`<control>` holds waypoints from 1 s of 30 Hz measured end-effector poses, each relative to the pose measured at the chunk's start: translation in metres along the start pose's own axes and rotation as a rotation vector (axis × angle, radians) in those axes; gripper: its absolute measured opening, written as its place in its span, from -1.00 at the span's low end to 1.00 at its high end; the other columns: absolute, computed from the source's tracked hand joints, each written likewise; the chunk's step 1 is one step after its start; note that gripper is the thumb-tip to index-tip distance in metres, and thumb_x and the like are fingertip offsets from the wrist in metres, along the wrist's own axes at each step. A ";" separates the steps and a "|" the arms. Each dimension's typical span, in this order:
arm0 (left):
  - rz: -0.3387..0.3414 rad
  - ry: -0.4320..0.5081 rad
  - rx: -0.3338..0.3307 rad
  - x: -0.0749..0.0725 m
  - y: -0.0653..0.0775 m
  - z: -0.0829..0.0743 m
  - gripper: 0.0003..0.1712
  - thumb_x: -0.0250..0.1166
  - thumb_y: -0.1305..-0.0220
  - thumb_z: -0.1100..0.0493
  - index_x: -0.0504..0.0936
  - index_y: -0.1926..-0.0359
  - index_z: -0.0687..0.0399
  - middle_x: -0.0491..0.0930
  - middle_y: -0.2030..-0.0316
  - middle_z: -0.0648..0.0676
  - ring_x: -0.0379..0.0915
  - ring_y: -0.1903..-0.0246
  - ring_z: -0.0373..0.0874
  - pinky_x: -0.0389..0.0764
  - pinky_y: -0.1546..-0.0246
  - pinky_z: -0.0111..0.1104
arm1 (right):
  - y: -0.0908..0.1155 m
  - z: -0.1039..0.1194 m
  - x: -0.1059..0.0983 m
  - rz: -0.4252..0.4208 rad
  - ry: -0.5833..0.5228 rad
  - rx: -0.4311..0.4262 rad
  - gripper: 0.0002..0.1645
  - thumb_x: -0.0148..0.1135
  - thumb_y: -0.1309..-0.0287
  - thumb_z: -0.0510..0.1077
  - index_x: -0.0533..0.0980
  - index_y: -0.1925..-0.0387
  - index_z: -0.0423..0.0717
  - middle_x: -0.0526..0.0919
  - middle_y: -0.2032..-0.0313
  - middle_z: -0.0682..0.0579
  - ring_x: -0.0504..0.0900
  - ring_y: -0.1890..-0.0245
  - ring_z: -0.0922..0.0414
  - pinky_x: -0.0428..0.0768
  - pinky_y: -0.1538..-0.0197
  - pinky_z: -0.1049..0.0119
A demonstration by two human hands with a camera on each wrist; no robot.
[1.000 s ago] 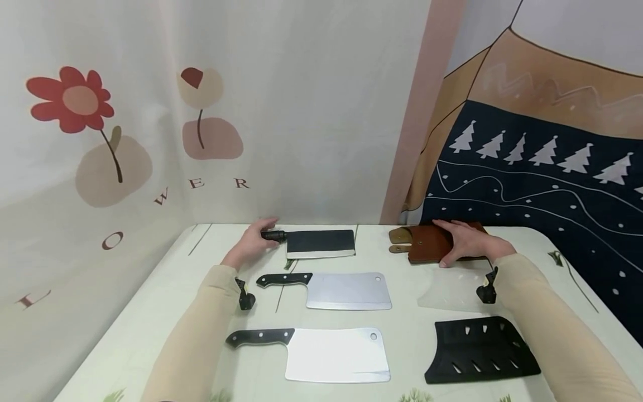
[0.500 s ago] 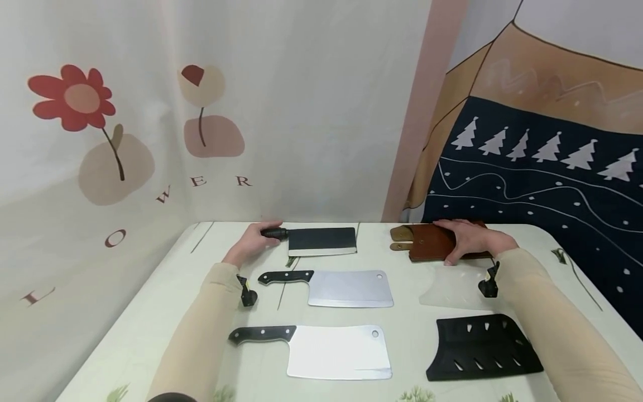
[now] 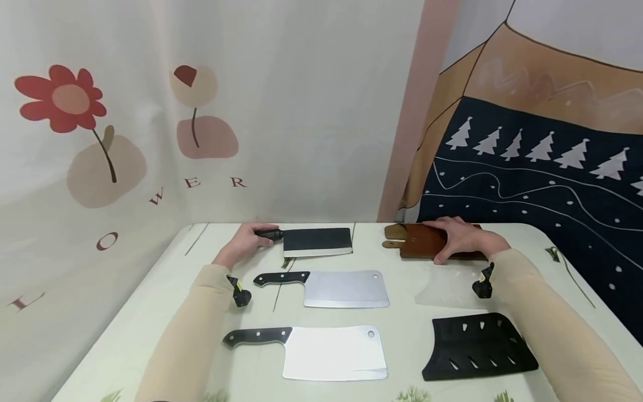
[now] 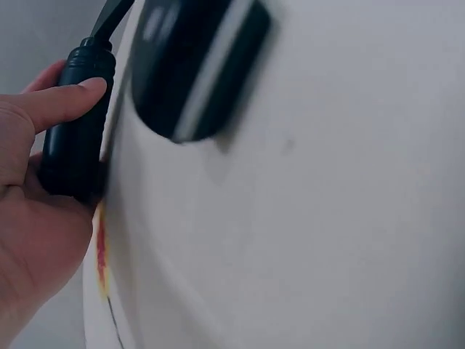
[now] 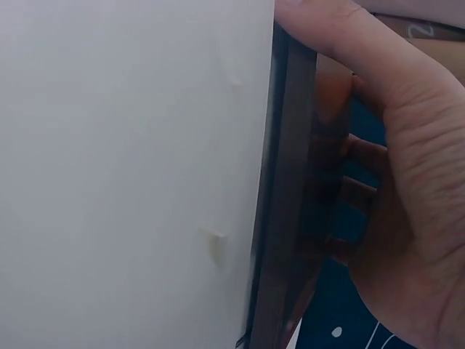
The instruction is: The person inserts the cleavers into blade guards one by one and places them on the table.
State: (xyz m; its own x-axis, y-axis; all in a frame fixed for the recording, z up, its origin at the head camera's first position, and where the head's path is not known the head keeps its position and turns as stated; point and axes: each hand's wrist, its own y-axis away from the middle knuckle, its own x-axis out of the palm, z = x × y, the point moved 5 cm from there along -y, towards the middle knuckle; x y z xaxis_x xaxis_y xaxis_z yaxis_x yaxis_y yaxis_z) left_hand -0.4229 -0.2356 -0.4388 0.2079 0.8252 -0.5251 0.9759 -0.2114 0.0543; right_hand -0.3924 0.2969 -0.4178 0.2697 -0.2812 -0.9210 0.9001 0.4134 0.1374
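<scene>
At the far side of the table, my left hand [image 3: 243, 243] grips the black handle [image 4: 78, 127] of a dark-bladed cleaver [image 3: 317, 240], thumb lying along it in the left wrist view. The blade lies flat and points right. To the right, my right hand [image 3: 462, 239] holds a brown leather knife sheath [image 3: 421, 241] across its width, thumb at the near edge and fingers over the far edge. Two straps stick out from the sheath's left end. The right wrist view shows the sheath's dark side edge [image 5: 287, 196] close up, with curled fingers behind it.
Two steel cleavers with black handles, a middle one [image 3: 346, 289] and a nearer one [image 3: 334, 353], lie parallel in front. A translucent blade cover [image 3: 442, 287] and a black slotted blade cover [image 3: 477, 349] lie right. A printed curtain [image 3: 301, 139] hangs behind the table.
My left fingers, raised over the cleaver's handle a second ago, have closed round it. The leather sheath has shifted slightly left under my right hand. The other cleavers and covers have stayed put.
</scene>
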 end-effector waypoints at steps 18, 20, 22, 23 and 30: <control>-0.009 0.113 0.032 -0.006 0.016 -0.008 -0.37 0.36 -0.22 0.48 0.54 -0.33 0.26 0.46 -0.33 0.32 0.42 -0.27 0.16 0.55 -0.01 -0.45 | 0.008 0.004 -0.004 -0.020 0.000 0.017 0.32 0.69 0.26 0.24 0.29 -0.48 -0.22 0.28 -0.32 -0.44 0.20 -0.22 -0.35 0.34 -0.16 -0.47; -0.007 0.125 0.030 -0.006 0.017 -0.008 -0.38 0.34 -0.24 0.48 0.53 -0.34 0.27 0.46 -0.32 0.33 0.43 -0.27 0.16 0.55 -0.01 -0.45 | 0.009 0.005 -0.005 -0.026 -0.009 0.016 0.31 0.68 0.26 0.24 0.30 -0.48 -0.22 0.28 -0.33 -0.44 0.20 -0.23 -0.34 0.33 -0.17 -0.47; -0.008 0.127 0.035 -0.006 0.018 -0.007 -0.38 0.34 -0.25 0.49 0.52 -0.34 0.28 0.46 -0.31 0.35 0.45 -0.25 0.15 0.55 0.00 -0.46 | 0.010 0.006 -0.005 -0.029 -0.013 0.012 0.31 0.68 0.26 0.23 0.30 -0.48 -0.22 0.27 -0.33 -0.45 0.20 -0.22 -0.35 0.33 -0.17 -0.47; -0.011 0.130 0.037 -0.007 0.018 -0.007 -0.39 0.35 -0.24 0.48 0.53 -0.34 0.28 0.46 -0.31 0.35 0.46 -0.24 0.14 0.56 0.01 -0.47 | 0.011 0.007 -0.005 -0.029 -0.015 0.011 0.31 0.68 0.26 0.23 0.30 -0.48 -0.22 0.27 -0.33 -0.44 0.19 -0.22 -0.34 0.34 -0.17 -0.46; -0.039 0.165 0.086 -0.008 0.021 -0.007 -0.39 0.40 -0.20 0.49 0.55 -0.30 0.32 0.50 -0.27 0.36 0.56 -0.10 -0.11 0.56 0.05 -0.52 | 0.015 0.014 -0.006 -0.038 -0.010 -0.017 0.28 0.68 0.26 0.23 0.32 -0.47 -0.17 0.32 -0.30 -0.41 0.23 -0.19 -0.31 0.38 -0.13 -0.43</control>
State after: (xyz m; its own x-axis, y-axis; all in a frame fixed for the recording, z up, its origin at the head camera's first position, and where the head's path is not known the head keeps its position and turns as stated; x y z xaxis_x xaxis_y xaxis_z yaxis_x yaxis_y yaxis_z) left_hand -0.4039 -0.2435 -0.4277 0.1846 0.9070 -0.3786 0.9757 -0.2155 -0.0405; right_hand -0.3758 0.2930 -0.4055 0.2387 -0.3056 -0.9217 0.9041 0.4165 0.0961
